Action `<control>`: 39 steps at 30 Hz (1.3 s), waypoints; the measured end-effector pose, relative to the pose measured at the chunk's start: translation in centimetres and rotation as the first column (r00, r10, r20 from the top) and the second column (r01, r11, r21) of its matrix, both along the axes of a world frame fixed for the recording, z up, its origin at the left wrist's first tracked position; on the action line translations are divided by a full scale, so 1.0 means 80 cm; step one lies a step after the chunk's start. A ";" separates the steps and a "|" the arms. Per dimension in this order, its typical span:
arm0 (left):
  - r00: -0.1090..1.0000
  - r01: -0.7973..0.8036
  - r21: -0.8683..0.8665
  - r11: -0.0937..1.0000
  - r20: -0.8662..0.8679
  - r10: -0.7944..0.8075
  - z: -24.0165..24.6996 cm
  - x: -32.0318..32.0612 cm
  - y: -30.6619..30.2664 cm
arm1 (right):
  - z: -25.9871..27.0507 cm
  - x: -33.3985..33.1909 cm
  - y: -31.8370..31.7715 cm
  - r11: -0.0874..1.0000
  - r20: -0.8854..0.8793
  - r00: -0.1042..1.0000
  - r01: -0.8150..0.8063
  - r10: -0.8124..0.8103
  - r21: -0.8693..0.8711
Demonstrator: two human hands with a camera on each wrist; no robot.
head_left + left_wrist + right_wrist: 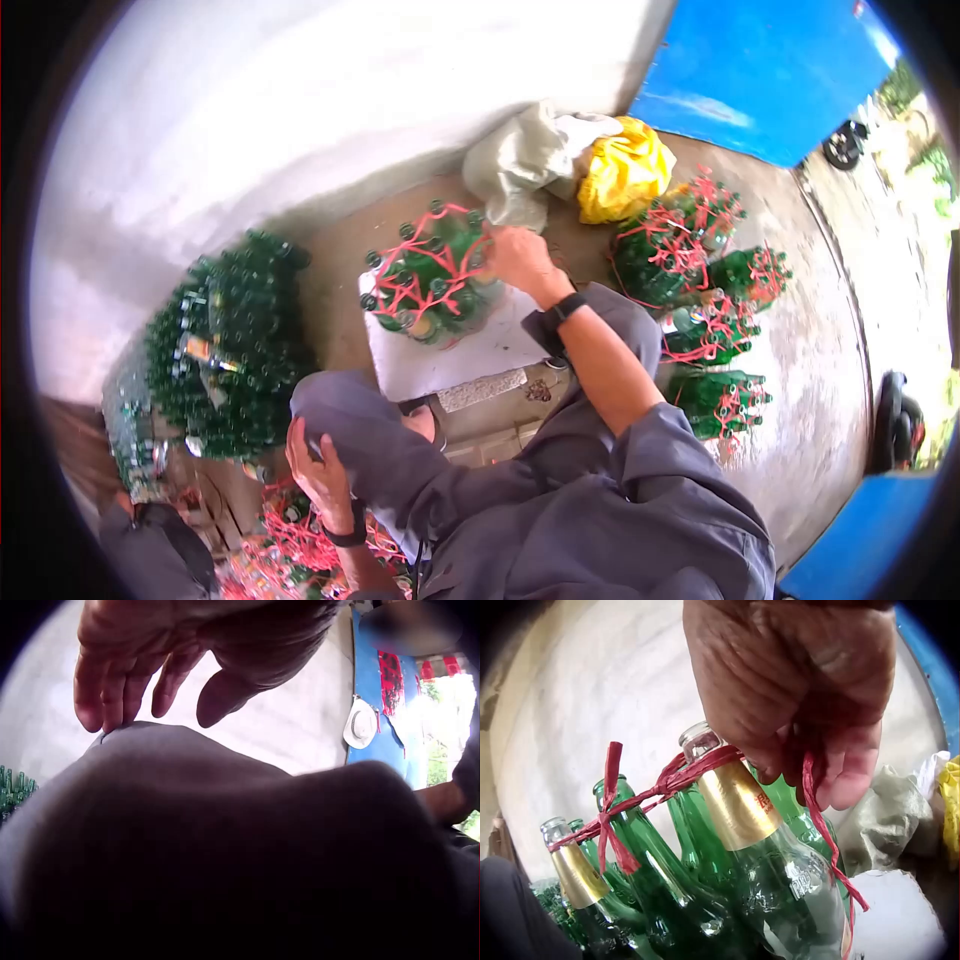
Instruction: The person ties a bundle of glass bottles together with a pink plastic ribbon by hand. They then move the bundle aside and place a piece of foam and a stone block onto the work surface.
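A bundle of green glass bottles (455, 240), laced at the necks with red plastic twine (412, 295), stands on a white board (400, 372) in front of the person. At the bundle's right side, the right hand (522, 262) pinches the twine. The right wrist view shows its curled fingers (855, 769) on a red strand (814, 799), beside a clear bottle with a gold neck label (739, 810); a loose end hangs down. The left hand (318, 475) is beside the left knee, fingers spread and holding nothing. In the left wrist view its fingertips (88, 720) come right to the trouser cloth.
A large stack of green bottles (250, 320) stands left by the white wall. Several tied bundles (720, 385) line the right. A pale sack (510, 160) and a yellow sack (625, 170) lie behind the board. More twine-tied bottles (290, 550) are at lower left, near another person's sleeve (150, 550).
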State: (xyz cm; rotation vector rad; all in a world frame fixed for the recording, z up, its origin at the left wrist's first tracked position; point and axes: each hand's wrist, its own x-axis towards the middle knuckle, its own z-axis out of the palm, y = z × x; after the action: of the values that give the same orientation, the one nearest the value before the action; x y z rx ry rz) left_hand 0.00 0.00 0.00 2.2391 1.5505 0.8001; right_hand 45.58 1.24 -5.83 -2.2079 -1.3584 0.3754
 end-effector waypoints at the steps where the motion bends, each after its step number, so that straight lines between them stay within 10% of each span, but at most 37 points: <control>1: 0.999 -0.016 0.018 1.000 -0.031 0.017 0.006 -0.009 0.010 | 0.004 -0.014 0.008 1.000 0.043 0.999 0.016 -0.017 0.007; 39: 0.956 0.027 0.321 0.947 -0.285 0.070 -0.047 0.025 -0.002 | 0.004 -0.022 -0.008 0.978 0.114 0.976 0.176 -0.188 0.111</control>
State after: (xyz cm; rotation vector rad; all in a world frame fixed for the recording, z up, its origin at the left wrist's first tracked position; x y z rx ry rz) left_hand 1.99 -0.18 -3.72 2.6865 1.6769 0.8055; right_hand 43.84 0.59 -5.47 -2.2802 -1.1952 0.1027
